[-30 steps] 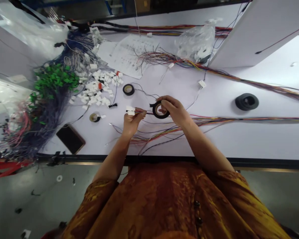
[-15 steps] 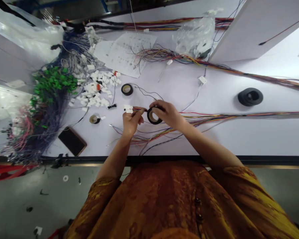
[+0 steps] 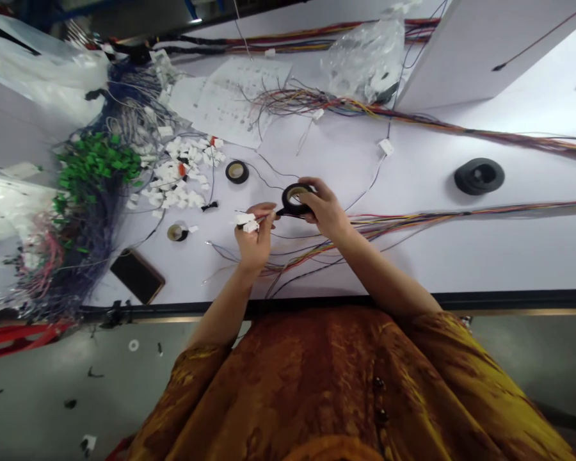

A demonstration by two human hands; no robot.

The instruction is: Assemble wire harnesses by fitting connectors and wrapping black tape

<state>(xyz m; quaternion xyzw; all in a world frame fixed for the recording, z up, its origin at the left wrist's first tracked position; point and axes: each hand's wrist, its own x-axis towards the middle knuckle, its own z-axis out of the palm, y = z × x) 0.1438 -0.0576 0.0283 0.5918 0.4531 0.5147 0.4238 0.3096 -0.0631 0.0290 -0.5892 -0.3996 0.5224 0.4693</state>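
Over the desk (image 3: pixel 484 256), right of the phone (image 3: pixel 138 276), the left hand (image 3: pixel 254 242) pinches connector-ended wires (image 3: pixel 262 219) and the right hand (image 3: pixel 330 214) grips the tape roll (image 3: pixel 287 200), its strip (image 3: pixel 281 212) best wound taut.

At the frame's lower centre we see a rust-brown cloth garment (image 3: pixel 317 378), mottled mustard yellow, with short, loose sleeves (image 3: pixel 454 355), two round, shiny dark buttons (image 3: pixel 382 415) and, lowest, a curved orange band (image 3: pixel 333 446).

White tabletop (image 3: pixel 484 262), crowded at its left end
Dark phone (image 3: pixel 137 275) near the front edge; loose white connectors (image 3: pixel 174 182); black tape roll (image 3: pixel 244 175) near them; printed sheets (image 3: pixel 221 105); thick dark ring (image 3: pixel 466 184); multicoloured wire bundle (image 3: pixel 427 218) stretching off rightward.
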